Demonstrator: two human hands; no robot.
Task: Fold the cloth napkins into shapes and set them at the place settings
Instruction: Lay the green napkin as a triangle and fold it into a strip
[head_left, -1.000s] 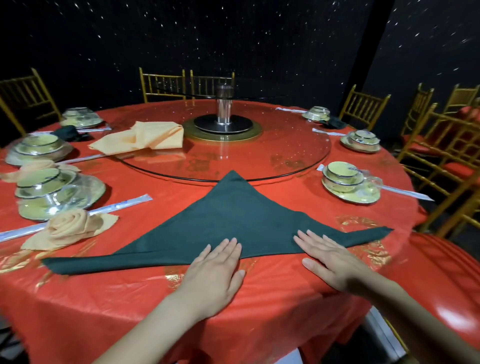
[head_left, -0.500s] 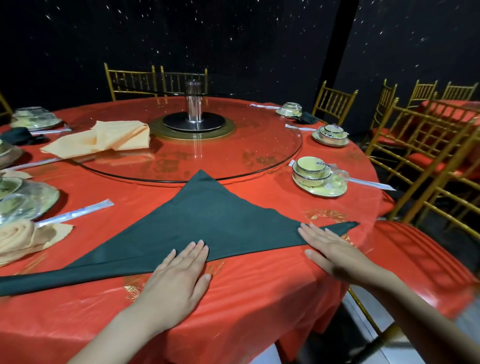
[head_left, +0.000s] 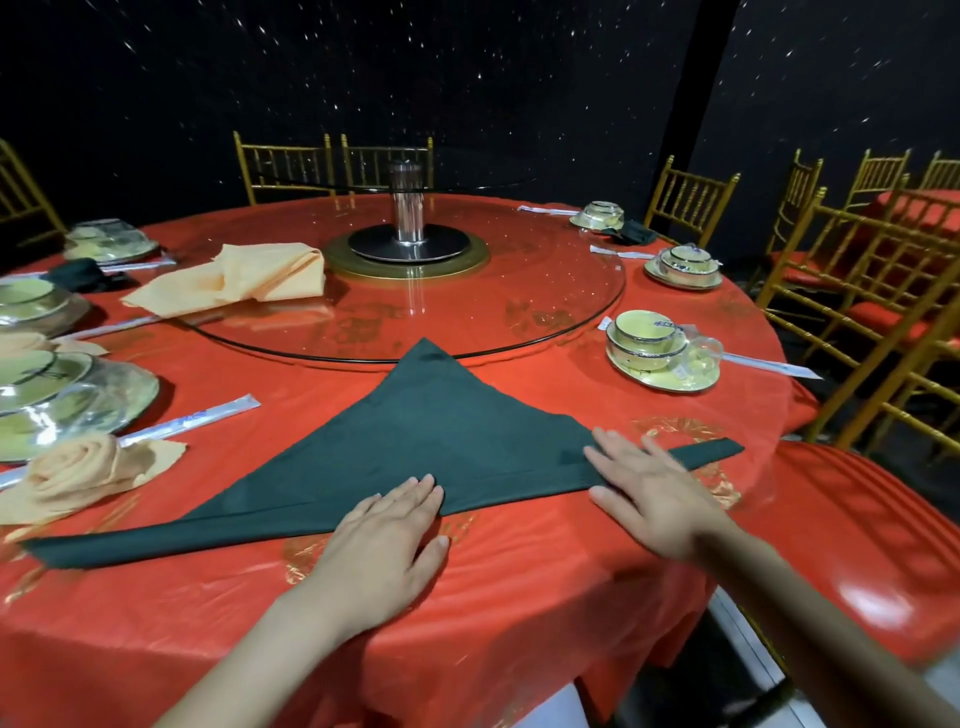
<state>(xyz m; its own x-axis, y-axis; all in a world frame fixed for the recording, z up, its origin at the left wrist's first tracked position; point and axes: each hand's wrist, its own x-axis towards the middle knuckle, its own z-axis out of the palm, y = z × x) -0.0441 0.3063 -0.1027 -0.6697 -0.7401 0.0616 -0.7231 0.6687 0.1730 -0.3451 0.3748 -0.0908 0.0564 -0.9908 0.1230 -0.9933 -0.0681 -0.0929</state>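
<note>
Overhead light falls evenly across the red tablecloth (head_left: 519, 597) in my feed, while the backdrop (head_left: 467, 78) stays near black, pricked with small white points. A hard glare patch sits on the glossy chair seat (head_left: 872, 597) at lower right. The glass turntable (head_left: 545, 291) carries a pale reflection of the steel post (head_left: 408, 208). Short, soft shadows hug the plates (head_left: 104, 395) at left. The wide lens bows the table's edge and tilts the gold chairs (head_left: 883, 291). The far settings look soft, the dark green napkin (head_left: 426, 431) sharp.
</note>
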